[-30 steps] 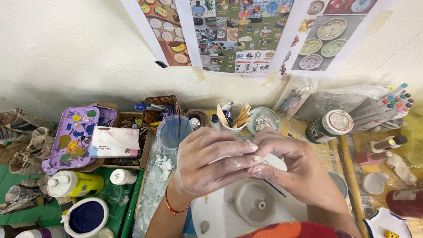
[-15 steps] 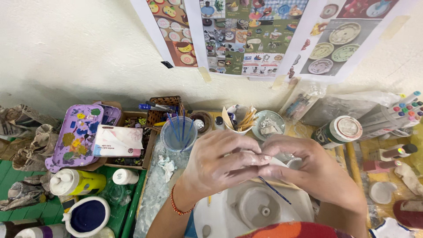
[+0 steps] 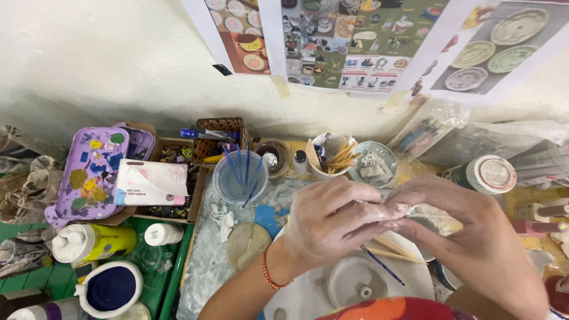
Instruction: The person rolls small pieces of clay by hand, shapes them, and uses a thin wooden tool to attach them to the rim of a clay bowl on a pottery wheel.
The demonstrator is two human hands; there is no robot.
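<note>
Both hands, left (image 3: 332,228) and right (image 3: 468,237), pinching a pale lump (image 3: 430,214) between clenched fingers. Brush (image 3: 382,265) loose underneath; risk of knocking it, or lump slipping onto white dish (image 3: 355,284).

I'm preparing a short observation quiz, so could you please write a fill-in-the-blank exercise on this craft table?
1. The left hand wears a ____ bracelet on its wrist.
2. The clear cup holds brushes with ____ handles.
3. The paint-spotted palette is ____ in colour.
4. Both hands, left and right hand, are smeared with whitish ____.

Missing words: red; blue; purple; clay
</note>
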